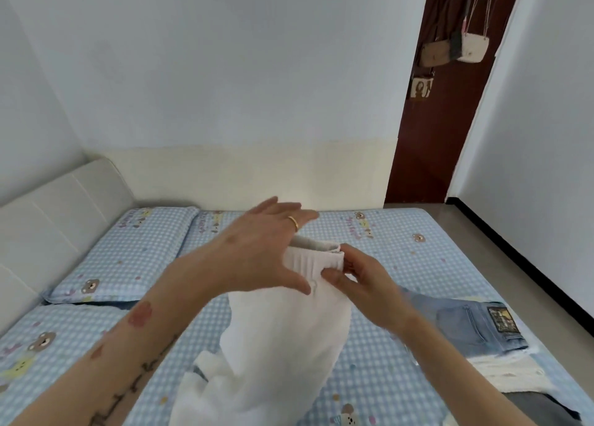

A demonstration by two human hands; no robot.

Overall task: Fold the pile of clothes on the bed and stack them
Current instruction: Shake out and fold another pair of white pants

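A white knitted garment [283, 339] hangs in the air above the blue checked bed [385, 252]. Its ribbed band is at the top and its lower part trails down onto the sheet. My right hand [360, 281] pinches the right end of the ribbed band. My left hand [263, 249], with a gold ring, spreads its straight fingers over the band's left end, thumb under the band and touching the cloth. To the right lie folded blue jeans [475, 326] on top of a white folded piece [511, 371] and a dark piece [540, 403].
Two pillows [128, 252] in the same checked cloth lie at the left, against a cream padded headboard [48, 213]. A brown door [450, 104] with hanging bags stands at the back right. Floor runs along the bed's right side.
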